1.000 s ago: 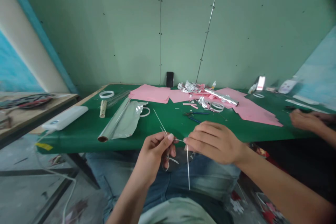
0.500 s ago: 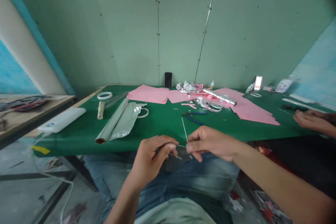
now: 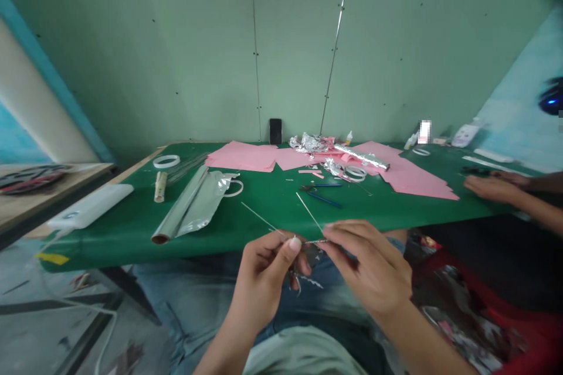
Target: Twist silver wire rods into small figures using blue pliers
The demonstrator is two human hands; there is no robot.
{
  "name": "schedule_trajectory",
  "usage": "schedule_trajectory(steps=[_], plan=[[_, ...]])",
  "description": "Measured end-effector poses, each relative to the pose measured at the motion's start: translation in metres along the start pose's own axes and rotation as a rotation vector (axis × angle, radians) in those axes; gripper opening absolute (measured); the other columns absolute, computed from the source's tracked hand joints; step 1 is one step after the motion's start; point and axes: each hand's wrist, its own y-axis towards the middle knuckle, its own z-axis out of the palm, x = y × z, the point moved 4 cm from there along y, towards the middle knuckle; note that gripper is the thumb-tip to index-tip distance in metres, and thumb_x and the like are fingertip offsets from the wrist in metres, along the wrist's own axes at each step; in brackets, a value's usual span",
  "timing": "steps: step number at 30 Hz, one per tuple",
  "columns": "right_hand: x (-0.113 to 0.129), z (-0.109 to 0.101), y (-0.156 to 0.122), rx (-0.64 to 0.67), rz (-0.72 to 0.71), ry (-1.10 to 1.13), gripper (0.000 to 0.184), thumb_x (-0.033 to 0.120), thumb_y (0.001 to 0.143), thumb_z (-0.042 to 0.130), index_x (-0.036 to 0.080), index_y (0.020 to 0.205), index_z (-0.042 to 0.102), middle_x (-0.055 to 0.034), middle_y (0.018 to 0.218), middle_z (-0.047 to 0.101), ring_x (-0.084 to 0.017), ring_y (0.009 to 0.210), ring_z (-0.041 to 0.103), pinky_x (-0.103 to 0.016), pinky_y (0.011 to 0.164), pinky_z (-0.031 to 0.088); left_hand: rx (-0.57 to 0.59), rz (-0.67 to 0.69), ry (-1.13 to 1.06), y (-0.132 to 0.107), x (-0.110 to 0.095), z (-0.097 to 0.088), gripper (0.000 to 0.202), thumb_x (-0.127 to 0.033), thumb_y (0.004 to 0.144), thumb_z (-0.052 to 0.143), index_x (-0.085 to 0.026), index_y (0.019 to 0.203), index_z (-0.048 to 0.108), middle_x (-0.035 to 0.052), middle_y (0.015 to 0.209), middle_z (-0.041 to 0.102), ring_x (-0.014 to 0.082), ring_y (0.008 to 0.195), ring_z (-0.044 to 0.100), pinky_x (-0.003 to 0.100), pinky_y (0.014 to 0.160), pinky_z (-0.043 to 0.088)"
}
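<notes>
Over my lap, just off the table's front edge, my left hand (image 3: 272, 266) pinches thin silvery wire (image 3: 315, 241) between thumb and fingers. A twisted stretch of it runs across to my right hand (image 3: 369, 263), whose thumb and fingertips are closed on it. One straight wire end (image 3: 259, 215) sticks out up and left past my left hand. Another straight end (image 3: 310, 212) slants up and left from my right fingertips. Below my left fingers hangs a twisted wire tail (image 3: 310, 280). Blue-handled pliers (image 3: 325, 194) lie on the table beyond my hands.
The green table (image 3: 264, 217) holds a foil roll (image 3: 182, 205), pink sheets (image 3: 241, 156), crumpled foil (image 3: 310, 142), tape rings (image 3: 166, 161), a bundle of wires (image 3: 187, 167) and a white power bank (image 3: 90, 206). A phone (image 3: 275, 131) leans on the wall. At right is another person's hand (image 3: 492, 187).
My right hand has turned and now grips the twisted wire from the right. A straight wire end now shows past my left hand, and the twisted tail hangs lower. The view has shifted slightly right.
</notes>
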Motion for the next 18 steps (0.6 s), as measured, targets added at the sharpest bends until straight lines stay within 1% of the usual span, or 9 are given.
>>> schedule_trajectory(steps=[2,4,7,10,12,14,15,17,18], plan=[[0.002,-0.006,-0.004,-0.007,0.010,-0.019,0.030,0.004,0.083,0.068,0.022,0.107,0.067,-0.0060,0.086,0.072,-0.019,0.082,0.070,-0.033,0.071,0.061,0.041,-0.011,0.014,-0.001,0.002,0.005,0.035,-0.043,0.085,0.067,-0.015,0.066,0.069,0.0023,0.054,0.063,0.0109,0.046,0.053,0.019,0.039,0.045],[0.003,-0.009,-0.007,0.025,0.033,-0.012,0.025,0.006,0.085,0.067,0.022,0.103,0.068,-0.0050,0.085,0.073,-0.019,0.080,0.070,-0.032,0.070,0.061,0.063,-0.002,0.076,-0.002,0.004,0.008,0.031,-0.042,0.087,0.064,-0.015,0.073,0.072,0.0030,0.056,0.066,0.0121,0.047,0.055,0.020,0.040,0.045],[-0.002,-0.011,-0.010,0.082,0.129,0.007,0.014,0.010,0.088,0.063,0.021,0.094,0.068,-0.0032,0.078,0.072,-0.016,0.072,0.068,-0.027,0.066,0.058,0.084,0.124,0.321,0.001,0.000,0.004,0.027,-0.035,0.091,0.060,-0.018,0.078,0.075,0.0048,0.064,0.072,0.0147,0.053,0.060,0.023,0.049,0.048],[-0.011,-0.008,-0.016,0.218,0.358,0.063,0.012,0.017,0.089,0.062,0.022,0.080,0.067,-0.0003,0.070,0.071,-0.014,0.063,0.067,-0.022,0.059,0.053,0.169,0.320,0.630,0.005,-0.008,0.000,0.024,-0.029,0.091,0.059,-0.022,0.076,0.076,0.0049,0.070,0.075,0.0182,0.064,0.066,0.028,0.065,0.050],[-0.018,-0.002,-0.024,0.351,0.562,0.187,0.014,0.020,0.087,0.064,0.022,0.074,0.067,0.0022,0.065,0.070,-0.013,0.059,0.066,-0.020,0.054,0.051,0.250,0.358,0.706,0.008,-0.009,-0.002,0.018,-0.028,0.090,0.061,-0.024,0.083,0.077,0.0041,0.070,0.075,0.0187,0.066,0.066,0.030,0.070,0.049],[-0.023,0.003,-0.031,0.439,0.735,0.371,0.015,0.021,0.085,0.066,0.021,0.070,0.068,0.0033,0.060,0.070,-0.013,0.055,0.066,-0.018,0.051,0.051,0.290,0.260,0.639,0.011,-0.004,-0.004,0.019,-0.031,0.091,0.060,-0.022,0.085,0.076,0.0039,0.068,0.074,0.0165,0.059,0.064,0.027,0.062,0.048],[-0.024,0.004,-0.034,0.444,0.790,0.452,0.014,0.022,0.084,0.067,0.021,0.070,0.069,0.0030,0.061,0.070,-0.013,0.055,0.067,-0.018,0.051,0.051,0.285,0.178,0.566,0.012,0.000,-0.005,0.022,-0.034,0.092,0.059,-0.021,0.082,0.074,0.0038,0.066,0.072,0.0147,0.054,0.061,0.025,0.055,0.047],[-0.026,0.004,-0.035,0.374,0.803,0.525,0.005,0.022,0.081,0.070,0.021,0.076,0.072,0.0014,0.066,0.073,-0.014,0.059,0.069,-0.020,0.054,0.054,0.228,0.019,0.392,0.012,0.009,-0.006,0.031,-0.041,0.092,0.057,-0.018,0.074,0.069,0.0026,0.061,0.068,0.0110,0.044,0.053,0.021,0.043,0.042],[-0.026,0.002,-0.033,0.323,0.757,0.509,0.003,0.021,0.080,0.071,0.021,0.082,0.073,0.0004,0.071,0.074,-0.014,0.062,0.070,-0.021,0.056,0.055,0.191,-0.039,0.318,0.012,0.012,-0.006,0.034,-0.044,0.091,0.057,-0.018,0.071,0.066,0.0016,0.058,0.065,0.0096,0.041,0.049,0.020,0.039,0.039]])
